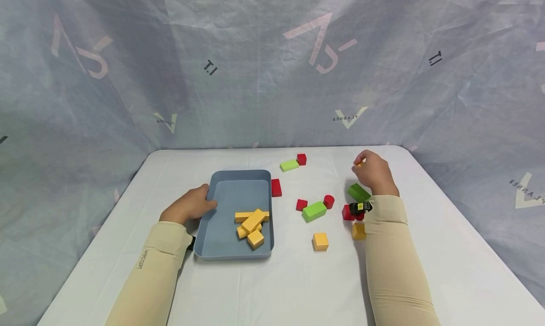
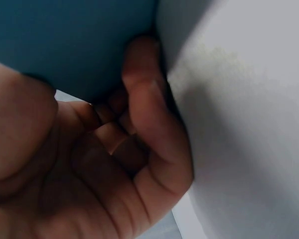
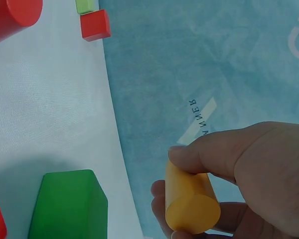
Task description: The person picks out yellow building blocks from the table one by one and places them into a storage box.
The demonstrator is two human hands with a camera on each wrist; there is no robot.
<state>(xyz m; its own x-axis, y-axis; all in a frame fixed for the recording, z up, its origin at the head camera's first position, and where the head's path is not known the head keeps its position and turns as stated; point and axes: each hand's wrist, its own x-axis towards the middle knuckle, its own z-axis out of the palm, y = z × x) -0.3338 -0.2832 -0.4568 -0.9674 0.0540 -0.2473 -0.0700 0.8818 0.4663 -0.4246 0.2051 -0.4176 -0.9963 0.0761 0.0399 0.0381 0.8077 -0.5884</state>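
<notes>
Nearest, a yellow cube (image 1: 320, 242) sits alone on the tabletop (image 1: 298, 288). To its left lies a blue-grey tray (image 1: 240, 191), with four yellow blocks (image 1: 255, 239) bunched toward its near right corner, one lying across the others. The left hand (image 1: 190, 204) has a closed grip on the tray's left wall: the thumb lies over the rim, and the left wrist view shows bent fingers against the outside.

Beside the right sleeve (image 1: 393, 255) stand another yellow block (image 1: 358, 231) and, past it, a red block (image 1: 348, 213) partly hidden by the wrist strap. Farther on is a dark green block (image 1: 359, 192).

Beyond that, the right hand (image 1: 374, 172) is raised above the tabletop, its grip narrowed to a pinch: thumb and curled fingers hold a yellow cylinder (image 3: 191, 201), its round end exposed in the right wrist view.

Farthest on the tabletop, a light green block (image 1: 289, 165) lies just beside a red cube (image 1: 301, 159).
</notes>
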